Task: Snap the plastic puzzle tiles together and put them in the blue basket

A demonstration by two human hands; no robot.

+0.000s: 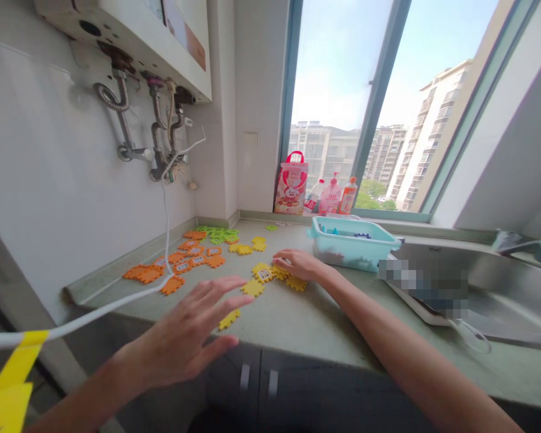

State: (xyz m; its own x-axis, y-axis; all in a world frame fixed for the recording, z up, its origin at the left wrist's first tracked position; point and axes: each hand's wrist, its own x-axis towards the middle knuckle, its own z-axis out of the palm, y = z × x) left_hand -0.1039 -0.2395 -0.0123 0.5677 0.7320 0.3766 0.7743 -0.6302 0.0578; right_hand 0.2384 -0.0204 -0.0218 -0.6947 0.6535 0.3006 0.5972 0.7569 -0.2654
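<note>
My left hand hovers over the counter's front edge with its fingers spread and nothing in them. Just beyond its fingertips lies a yellow interlocking tile, and another yellow tile sits near the edge beside the thumb. My right hand reaches flat over a group of yellow tiles, its fingers stretched out; part of the group is hidden beneath it. A yellow tile with a printed white panel lies left of that hand. Orange tiles and green tiles spread across the left and back of the counter.
A light-blue plastic basin holding dark and blue pieces stands right of my right hand. Beyond it is a steel sink. A white cable crosses the left side. Bottles and a pink bag stand by the window.
</note>
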